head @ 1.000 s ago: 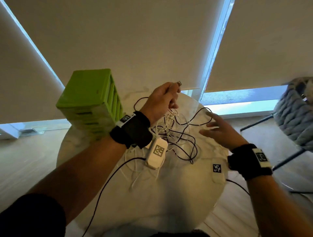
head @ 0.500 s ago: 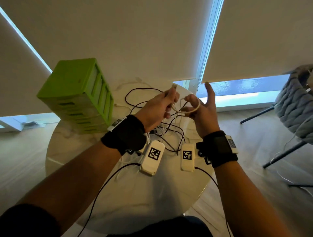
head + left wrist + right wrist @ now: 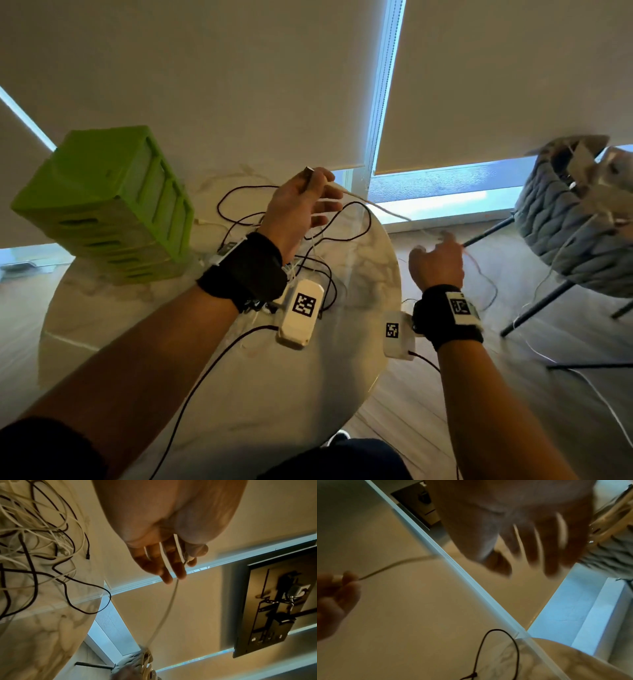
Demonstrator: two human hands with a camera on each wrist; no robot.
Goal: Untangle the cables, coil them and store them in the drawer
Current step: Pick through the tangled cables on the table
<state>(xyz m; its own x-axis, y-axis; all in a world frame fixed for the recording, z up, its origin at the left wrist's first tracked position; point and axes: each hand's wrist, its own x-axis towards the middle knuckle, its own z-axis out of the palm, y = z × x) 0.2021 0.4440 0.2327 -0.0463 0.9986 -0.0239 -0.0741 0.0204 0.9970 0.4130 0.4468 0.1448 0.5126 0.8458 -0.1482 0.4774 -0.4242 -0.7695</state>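
My left hand (image 3: 301,209) has a pinch grip on the plug end of 1 white cable (image 3: 373,205) — thumb and forefinger on the connector, other fingers straight and spread, per the left wrist view. Right hand (image 3: 436,260) is out past the table (image 3: 219,387) edge and blurred; I can't tell for sure whether its grip is round the cable or loose, though the fingers look loosely curled w/ the white line running by them.

Why held so, I'd judge: plug up high in the left, right drawn off to the side, so the white cable runs in 1 straight span between the 2 hands and clear of the pile. That frees it from the rest before coiling.

The tangle (image 3: 308,260) sits on the table under and behind my left wrist — thin black cords and thinner white ones, looped over each other, limp, round in section. 1 black loop (image 3: 352,222) reaches toward the far rim. Black ones look matte, maybe braided; white ones smooth and slick.

Table is round, pale marble-look top w/ grey veining, glossy. The green drawer unit (image 3: 102,205) stands at the far left of it, plastic, boxy, several stacked drawers, all appear closed; well apart from both hands. So nothing is stored yet, and untangling is at an early stage, I reckon.

A grey chunky-knit chair (image 3: 575,219) stands to the right, off the table.
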